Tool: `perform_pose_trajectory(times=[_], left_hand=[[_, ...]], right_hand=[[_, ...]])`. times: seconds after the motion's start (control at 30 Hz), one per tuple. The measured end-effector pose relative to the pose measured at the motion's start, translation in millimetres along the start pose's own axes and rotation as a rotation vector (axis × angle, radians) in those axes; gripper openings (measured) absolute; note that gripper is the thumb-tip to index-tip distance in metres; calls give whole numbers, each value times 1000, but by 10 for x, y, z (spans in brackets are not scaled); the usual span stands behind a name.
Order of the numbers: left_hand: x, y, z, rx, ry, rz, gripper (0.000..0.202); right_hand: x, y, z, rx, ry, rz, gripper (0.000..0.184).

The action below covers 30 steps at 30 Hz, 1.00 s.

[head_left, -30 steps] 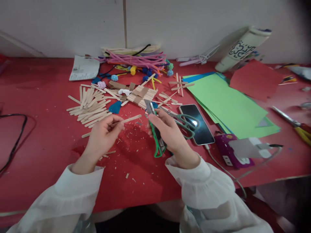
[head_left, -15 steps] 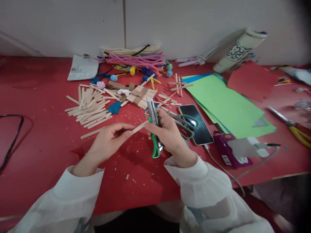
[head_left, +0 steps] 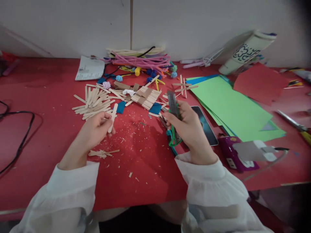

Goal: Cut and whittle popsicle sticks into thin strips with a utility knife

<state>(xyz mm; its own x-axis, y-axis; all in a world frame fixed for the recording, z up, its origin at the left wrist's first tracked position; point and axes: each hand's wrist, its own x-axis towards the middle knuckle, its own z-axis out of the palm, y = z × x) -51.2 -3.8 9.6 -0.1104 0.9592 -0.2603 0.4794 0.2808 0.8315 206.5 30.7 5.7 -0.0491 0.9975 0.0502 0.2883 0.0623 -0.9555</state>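
Between the thumb and fingers of my left hand (head_left: 94, 132) is a wooden craft stick (head_left: 113, 118), tilted upright. My right hand (head_left: 187, 124) is wrapped round a green utility knife (head_left: 173, 103), its tip pointing up and away from me. The two hands are well apart over the red table. Just beyond my left hand lies a loose pile of craft sticks (head_left: 93, 102). A small heap of cut stick pieces (head_left: 103, 153) rests below my left wrist. Craft sticks joined into a flat panel (head_left: 147, 98) lie beyond the gap between my hands.
A phone (head_left: 206, 126) lies partly behind my right hand. Green paper sheets (head_left: 233, 103), a purple power socket (head_left: 236, 153) and a leaning tumbler (head_left: 247, 51) are to the right. Pink pipe cleaners (head_left: 141, 61) lie by the wall. A black cable (head_left: 24, 136) curves at the left.
My hands have moved apart: the left went left with the craft stick, now turned more upright; the right went right with the knife. The stick has left the right hand's fingers. The view shifted slightly.
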Motion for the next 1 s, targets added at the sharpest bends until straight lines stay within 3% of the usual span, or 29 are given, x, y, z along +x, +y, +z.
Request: perform_pose_trajectory(times=[0.13, 0.23, 0.3, 0.43, 0.57, 0.7, 0.77, 1.0], left_hand=[[-127, -81, -141, 108, -255, -61, 19], [-260, -165, -176, 150, -341, -97, 25], [-334, -170, -164, 169, -330, -43, 25], [-364, -6, -76, 139, -192, 71, 23], [-220, 173, 97, 362, -223, 147, 22], [-74, 167, 287, 505, -182, 228, 21], [-49, 129, 347, 435, -191, 230, 23], [-97, 67, 379, 136, -386, 192, 25]], right_hand=[[-27, 59, 99, -116, -115, -70, 34], [-39, 94, 155, -161, -159, -113, 27], [-44, 100, 178, -162, -167, -115, 25], [-58, 79, 194, -199, -171, -152, 24], [-71, 64, 171, -191, -221, -178, 32], [-87, 47, 149, -165, -256, -152, 39], [-98, 31, 164, -159, -274, -111, 35], [-112, -11, 258, -190, -222, 36, 24]])
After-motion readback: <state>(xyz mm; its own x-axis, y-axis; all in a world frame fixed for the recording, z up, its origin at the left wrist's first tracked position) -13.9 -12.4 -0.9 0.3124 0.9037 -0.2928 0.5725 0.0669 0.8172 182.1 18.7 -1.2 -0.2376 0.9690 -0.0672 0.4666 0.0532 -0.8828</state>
